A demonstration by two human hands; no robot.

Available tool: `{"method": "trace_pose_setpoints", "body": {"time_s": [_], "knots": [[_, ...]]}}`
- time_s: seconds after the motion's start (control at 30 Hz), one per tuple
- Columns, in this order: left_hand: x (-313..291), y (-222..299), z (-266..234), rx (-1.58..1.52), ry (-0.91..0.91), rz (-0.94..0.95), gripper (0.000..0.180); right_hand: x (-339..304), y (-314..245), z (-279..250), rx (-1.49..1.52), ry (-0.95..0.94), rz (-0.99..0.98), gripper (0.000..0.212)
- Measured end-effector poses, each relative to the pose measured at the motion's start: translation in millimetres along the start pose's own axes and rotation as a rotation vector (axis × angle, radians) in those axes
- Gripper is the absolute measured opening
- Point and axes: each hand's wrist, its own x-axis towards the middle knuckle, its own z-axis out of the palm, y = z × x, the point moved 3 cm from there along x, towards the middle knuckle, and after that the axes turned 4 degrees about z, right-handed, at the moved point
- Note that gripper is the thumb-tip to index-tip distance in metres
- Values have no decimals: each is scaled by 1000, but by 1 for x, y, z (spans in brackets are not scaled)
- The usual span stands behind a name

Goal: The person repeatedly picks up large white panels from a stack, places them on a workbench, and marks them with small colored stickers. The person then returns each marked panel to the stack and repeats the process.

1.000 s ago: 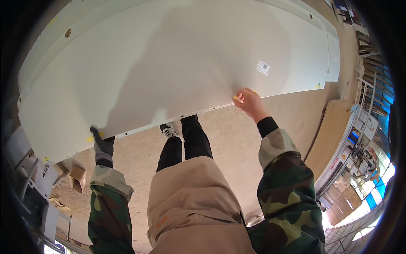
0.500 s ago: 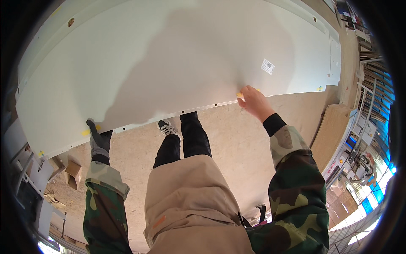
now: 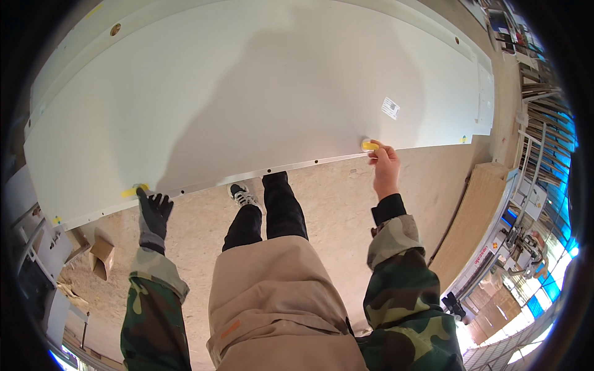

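Observation:
A large pale panel (image 3: 291, 93) spans the upper view, its near edge dotted with small dark holes. My right hand (image 3: 385, 164), bare, is at that edge right of centre. Its thumb and fingers pinch a piece of yellow tape (image 3: 370, 146); whether the tape still sticks to the panel cannot be made out. My left hand (image 3: 154, 213), in a dark grey glove, is at the near edge on the left. Its fingers are apart and hold nothing, with the thumb close to another strip of yellow tape (image 3: 131, 191) on the panel.
A white label (image 3: 390, 108) is stuck on the panel's right part. Stacked boards (image 3: 473, 216) stand on the right, before racks of bars (image 3: 544, 117). An open cardboard box (image 3: 102, 256) lies on the floor at left. My shoe (image 3: 243, 194) is below the panel's edge.
My left hand has come off the panel's edge, and its fingers, formerly under the panel, now show. My right hand has dropped slightly toward me, and the yellow tape now shows at its fingertips.

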Motion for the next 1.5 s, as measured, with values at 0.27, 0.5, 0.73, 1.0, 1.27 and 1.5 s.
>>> {"method": "trace_pose_setpoints", "body": {"time_s": [0.27, 0.5, 0.73, 1.0, 1.27, 1.5], "knots": [[-97, -56, -18, 108, -40, -181, 71, -41, -8, -29, 597, -198, 216, 9], [-155, -64, -29, 220, -71, -247, 60, -8, 23, -1, -259, -201, -160, 14], [-204, -66, -26, 126, 55, -210, 55, 6, 4, 37, -339, -343, -4, 16], [-260, -47, 33, -173, -206, -218, 40, -76, -41, 75, 329, -788, 302, 12], [-367, -30, 114, 107, -733, 355, 51, -324, -64, 28, 218, -1063, 723, 9], [-435, -7, -42, 76, -483, 71, 41, -394, -88, 33, 185, -961, 356, 4]]}}
